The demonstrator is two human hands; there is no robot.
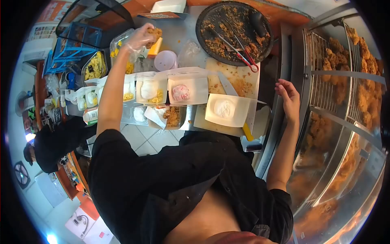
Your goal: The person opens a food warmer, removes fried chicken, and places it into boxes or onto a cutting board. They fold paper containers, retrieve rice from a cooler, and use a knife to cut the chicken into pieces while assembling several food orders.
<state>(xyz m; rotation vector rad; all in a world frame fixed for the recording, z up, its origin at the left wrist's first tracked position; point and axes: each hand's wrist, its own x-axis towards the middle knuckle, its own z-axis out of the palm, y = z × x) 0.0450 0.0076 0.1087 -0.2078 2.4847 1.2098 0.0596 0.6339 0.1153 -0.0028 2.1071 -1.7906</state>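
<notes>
My left hand, in a clear plastic glove, is closed on a piece of fried chicken at the upper left, over the counter. Just below that piece stands an orange and yellow box. My right hand is bare and held in the air right of the cutting board, fingers apart, with nothing in it. Open paper boxes stand in a row; one holds a red-marked wrapped ball, and another holds a white ball with yellow food. Nearer my body, an open box holds a white wrapped ball.
A round black pan with crumbs and red-handled tongs is at the top. A knife lies on the board. Racks of fried chicken fill the right side. Another person in black is at the left.
</notes>
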